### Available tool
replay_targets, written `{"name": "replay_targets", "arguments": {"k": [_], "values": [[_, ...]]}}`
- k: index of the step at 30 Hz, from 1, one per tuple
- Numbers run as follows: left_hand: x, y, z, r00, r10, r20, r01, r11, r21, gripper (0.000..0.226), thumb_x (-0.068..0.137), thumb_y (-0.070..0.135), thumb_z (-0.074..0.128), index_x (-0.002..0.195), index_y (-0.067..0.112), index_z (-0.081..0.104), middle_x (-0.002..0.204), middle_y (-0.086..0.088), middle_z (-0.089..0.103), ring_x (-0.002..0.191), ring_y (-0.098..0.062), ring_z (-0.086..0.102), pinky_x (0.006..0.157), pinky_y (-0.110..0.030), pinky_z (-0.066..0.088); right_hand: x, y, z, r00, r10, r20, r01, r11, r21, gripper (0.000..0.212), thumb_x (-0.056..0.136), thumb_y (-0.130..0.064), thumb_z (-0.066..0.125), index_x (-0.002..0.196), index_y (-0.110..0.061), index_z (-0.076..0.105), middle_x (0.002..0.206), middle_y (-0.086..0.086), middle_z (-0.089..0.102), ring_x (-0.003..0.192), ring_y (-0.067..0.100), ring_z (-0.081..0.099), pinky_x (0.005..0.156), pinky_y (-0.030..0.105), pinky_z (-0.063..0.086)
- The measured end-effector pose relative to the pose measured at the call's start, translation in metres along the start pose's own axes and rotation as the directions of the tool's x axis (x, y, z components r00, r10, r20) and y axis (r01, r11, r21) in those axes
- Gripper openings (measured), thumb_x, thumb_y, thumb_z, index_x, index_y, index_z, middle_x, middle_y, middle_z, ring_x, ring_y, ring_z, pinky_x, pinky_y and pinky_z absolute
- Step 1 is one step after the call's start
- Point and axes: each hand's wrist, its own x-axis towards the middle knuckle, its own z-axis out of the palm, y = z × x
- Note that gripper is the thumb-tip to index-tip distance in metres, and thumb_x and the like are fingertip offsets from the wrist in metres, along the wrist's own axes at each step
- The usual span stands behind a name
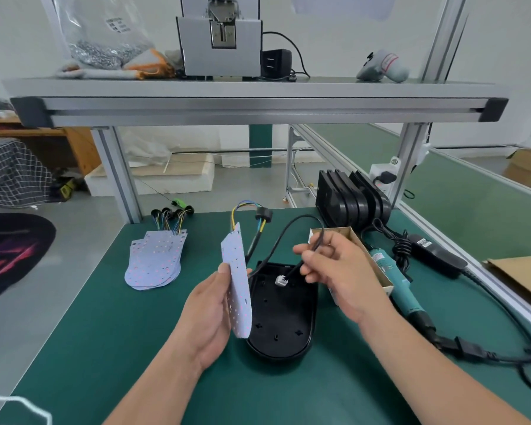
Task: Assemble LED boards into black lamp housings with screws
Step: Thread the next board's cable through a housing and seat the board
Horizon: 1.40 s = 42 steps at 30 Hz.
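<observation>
A black lamp housing (284, 320) lies open side up on the green table. My left hand (207, 314) grips a white LED board (238, 283), held upright on edge just left of the housing, its coloured wires (246, 210) rising behind. My right hand (339, 271) pinches a black cable (278, 237) above the housing. The cable's white connector (279, 280) hangs over the housing's inside.
A pile of LED boards (155, 259) with wires lies at the left. Several black housings (350, 197) stand at the back right. A small cardboard box (357, 240), a teal electric screwdriver (396, 283) and its power adapter (436, 256) lie right of my hand.
</observation>
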Motion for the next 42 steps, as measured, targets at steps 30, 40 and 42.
{"name": "replay_targets", "arguments": {"k": [30, 40, 42], "values": [[-0.015, -0.001, 0.009, 0.996, 0.076, 0.047, -0.081, 0.988, 0.131, 0.028, 0.092, 0.037, 0.071, 0.089, 0.01, 0.067, 0.077, -0.005, 0.067, 0.061, -0.02, 0.059, 0.058, -0.031, 0.053, 0.001, 0.01, 0.021, 0.972, -0.227, -0.056, 0.163, 0.828, -0.536, 0.029, 0.082, 0.018, 0.053, 0.085, -0.011, 0.054, 0.064, -0.023, 0.063, 0.059, -0.007, 0.059, 0.058, 0.007, 0.04], [-0.011, 0.0, 0.002, 0.986, 0.117, 0.116, -0.127, 0.989, 0.081, 0.027, 0.093, 0.037, 0.078, 0.092, 0.012, 0.07, 0.097, -0.013, 0.071, 0.077, -0.025, 0.064, 0.071, -0.038, 0.055, 0.002, 0.009, 0.019, 0.98, -0.198, 0.035, 0.191, 0.869, -0.456, 0.025, 0.084, 0.01, 0.065, 0.096, -0.01, 0.056, 0.08, -0.015, 0.072, 0.071, 0.001, 0.064, 0.07, 0.018, 0.05], [-0.009, -0.002, 0.0, 0.987, 0.08, 0.14, -0.076, 0.997, -0.029, 0.021, 0.095, 0.036, 0.071, 0.093, 0.016, 0.07, 0.104, -0.01, 0.073, 0.082, -0.023, 0.069, 0.072, -0.036, 0.059, 0.004, 0.017, 0.019, 0.987, -0.16, 0.013, 0.147, 0.867, -0.476, 0.027, 0.088, -0.002, 0.074, 0.097, -0.02, 0.056, 0.089, -0.008, 0.076, 0.081, 0.014, 0.071, 0.078, 0.032, 0.055]]}}
